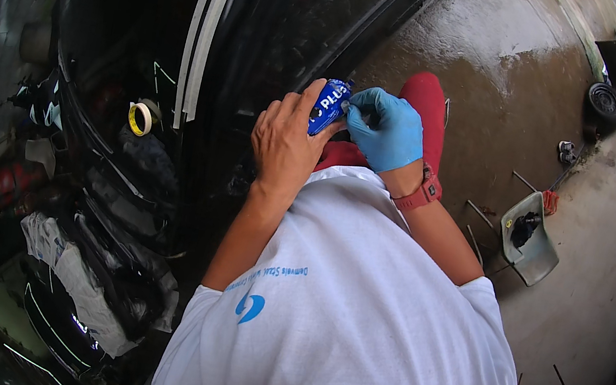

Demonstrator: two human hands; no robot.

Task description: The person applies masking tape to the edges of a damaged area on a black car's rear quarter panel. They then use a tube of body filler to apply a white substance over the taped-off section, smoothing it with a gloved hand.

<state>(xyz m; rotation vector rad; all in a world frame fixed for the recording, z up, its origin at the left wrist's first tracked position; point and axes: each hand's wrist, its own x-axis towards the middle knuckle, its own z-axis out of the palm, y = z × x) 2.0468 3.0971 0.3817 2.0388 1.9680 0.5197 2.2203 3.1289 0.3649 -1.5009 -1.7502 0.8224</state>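
My bare left hand (285, 140) is wrapped round a blue packet (328, 107) with white lettering, held in front of my chest. Its surface is shiny and looks soft. At the packet's right edge, my right hand (392, 129) in a light blue glove has its thumb and fingers pinched together. A small pale bit shows at those fingertips, too small to name. A red watch (421, 190) sits on my right wrist. Just left of my hands stands a black vehicle panel (256, 39) with pale masking tape strips (202, 39) along an edge.
A roll of masking tape (147, 119) rests against the dark vehicle at left. Crumpled grey plastic sheeting (74, 268) covers things at lower left. A plastic chair (541, 258) holding a black item stands at right. Beyond are a wheel (604, 102) and wet brown floor (489, 116).
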